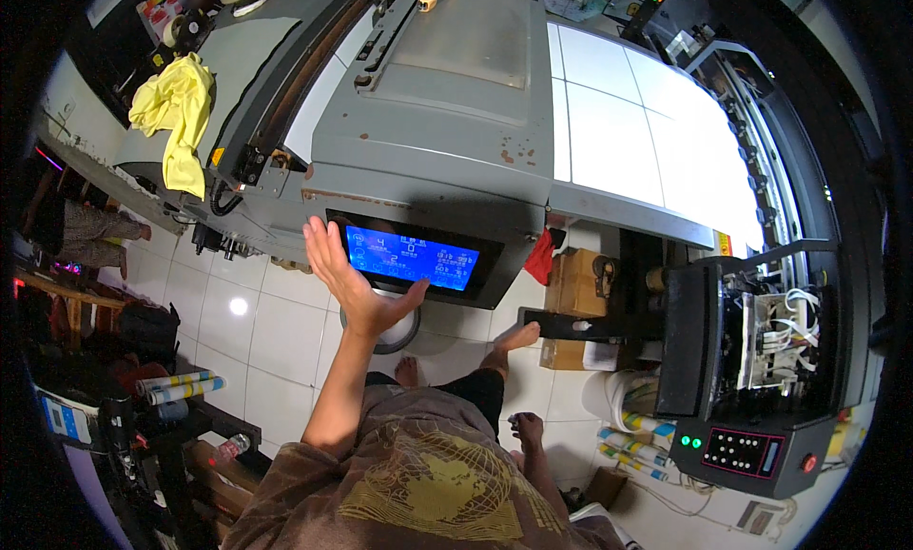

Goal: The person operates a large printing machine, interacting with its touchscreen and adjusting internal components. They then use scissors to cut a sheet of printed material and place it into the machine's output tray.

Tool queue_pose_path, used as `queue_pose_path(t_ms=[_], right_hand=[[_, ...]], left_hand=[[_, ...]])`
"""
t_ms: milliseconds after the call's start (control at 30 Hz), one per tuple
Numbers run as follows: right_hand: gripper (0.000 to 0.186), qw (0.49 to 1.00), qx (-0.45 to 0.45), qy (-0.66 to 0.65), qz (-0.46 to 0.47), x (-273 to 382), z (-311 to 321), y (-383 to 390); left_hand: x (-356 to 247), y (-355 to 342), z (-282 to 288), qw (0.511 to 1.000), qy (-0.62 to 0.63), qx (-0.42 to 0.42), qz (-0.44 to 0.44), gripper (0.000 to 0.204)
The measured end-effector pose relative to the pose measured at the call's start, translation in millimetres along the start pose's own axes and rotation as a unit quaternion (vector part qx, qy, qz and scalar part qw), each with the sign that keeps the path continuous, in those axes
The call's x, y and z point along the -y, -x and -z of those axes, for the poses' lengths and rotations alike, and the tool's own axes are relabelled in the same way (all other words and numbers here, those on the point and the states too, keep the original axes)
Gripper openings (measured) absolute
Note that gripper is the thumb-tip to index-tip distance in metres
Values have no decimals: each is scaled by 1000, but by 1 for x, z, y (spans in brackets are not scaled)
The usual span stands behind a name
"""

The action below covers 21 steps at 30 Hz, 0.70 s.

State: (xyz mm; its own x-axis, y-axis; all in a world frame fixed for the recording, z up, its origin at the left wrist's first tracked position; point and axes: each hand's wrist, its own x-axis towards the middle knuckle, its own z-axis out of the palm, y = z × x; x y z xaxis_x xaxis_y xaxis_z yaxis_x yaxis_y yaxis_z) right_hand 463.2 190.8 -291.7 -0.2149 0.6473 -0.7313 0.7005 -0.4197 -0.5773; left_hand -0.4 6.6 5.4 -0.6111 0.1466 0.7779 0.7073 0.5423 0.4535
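My left hand (354,285) reaches up to a grey machine (428,150), its fingers stretched along the left edge of a black-framed control panel (495,255). The thumb extends over the lower edge of the lit blue screen (409,255); whether it presses the screen I cannot tell. My right hand (529,430) hangs low at my right side, well away from the machine. Its fingers are curled around something small with a pale and dark look, too small to name.
A yellow cloth (176,117) lies on the machine's left part. White glossy panels (609,112) extend to the right. A printer-like machine (761,350) with exposed cables and a button panel (742,452) stands at right. Cardboard boxes (575,284) and rolls (181,388) sit low.
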Motion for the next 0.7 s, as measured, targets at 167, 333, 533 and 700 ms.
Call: queue_pose_path(t_ms=[167, 333, 533, 700], right_hand=[[20, 1000, -4, 3, -14, 5, -1, 0], [19, 999, -17, 6, -37, 2, 0, 1], [20, 999, -15, 5, -36, -2, 0, 4], [21, 1000, -4, -5, -23, 0, -1, 6]], left_hand=[[0, 0, -1, 1000, 2, -4, 1, 131], [-1, 0, -1, 1000, 3, -4, 5, 131], [-1, -1, -1, 1000, -1, -4, -3, 131], [0, -1, -1, 1000, 3, -2, -6, 131]])
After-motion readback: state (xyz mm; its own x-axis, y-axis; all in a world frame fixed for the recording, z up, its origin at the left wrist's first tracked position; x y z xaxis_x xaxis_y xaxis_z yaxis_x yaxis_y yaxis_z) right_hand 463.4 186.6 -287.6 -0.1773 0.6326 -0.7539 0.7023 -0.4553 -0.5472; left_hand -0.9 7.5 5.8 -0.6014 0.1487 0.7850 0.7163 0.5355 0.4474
